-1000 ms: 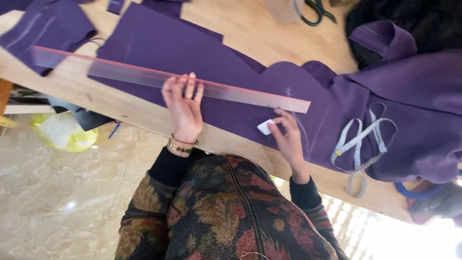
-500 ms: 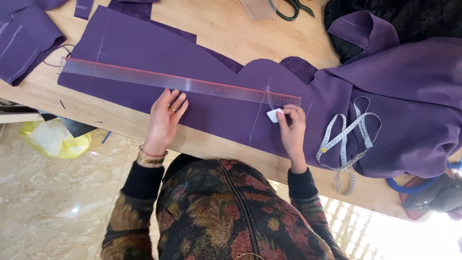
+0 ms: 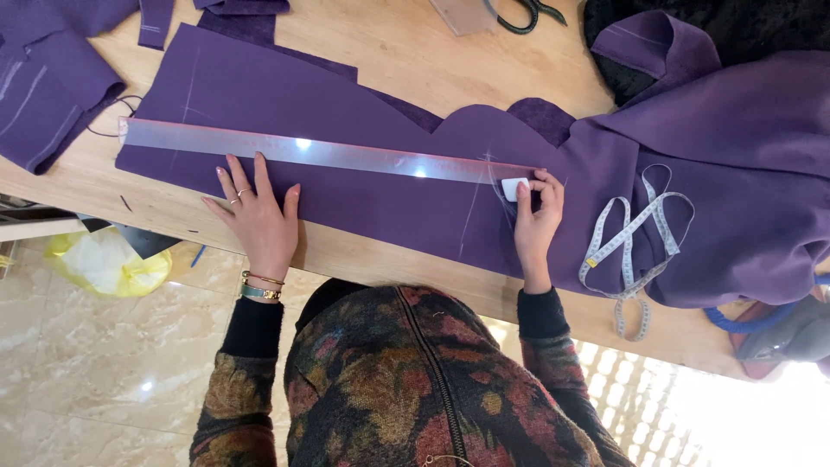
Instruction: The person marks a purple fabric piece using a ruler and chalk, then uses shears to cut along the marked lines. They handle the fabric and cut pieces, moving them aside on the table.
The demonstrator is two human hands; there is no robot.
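Landmark: a long clear ruler (image 3: 328,156) lay flat across the purple fabric panel (image 3: 363,186), running from the panel's left end to near its right end
Left hand (image 3: 258,216): rested palm down on the fabric just below the ruler's left-middle stretch, fingers spread and flat, fingertips at the ruler's lower edge, gripping nothing
Right hand (image 3: 536,227): sat at the ruler's right end, fingers pinched closed on a small white piece of tailor's chalk (image 3: 513,188)
Chalk: held touching the fabric, just under the ruler's right tip, beside faint chalk lines on the cloth
Hands to each other: well apart, one near each half of the ruler
Fabric panel: spread on the wooden table (image 3: 415,52), under the ruler along its whole length
Measuring tape (image 3: 635,238): looped on the purple cloth, right of the ruler's right end (pale grey, partly hanging off the table edge)
Scissors (image 3: 523,15): dark handles, far above the ruler's right part, at the table's far side
Purple scraps (image 3: 43,95): left of the ruler's left end
Yellow bag (image 3: 108,264): on the floor, below the ruler's left end
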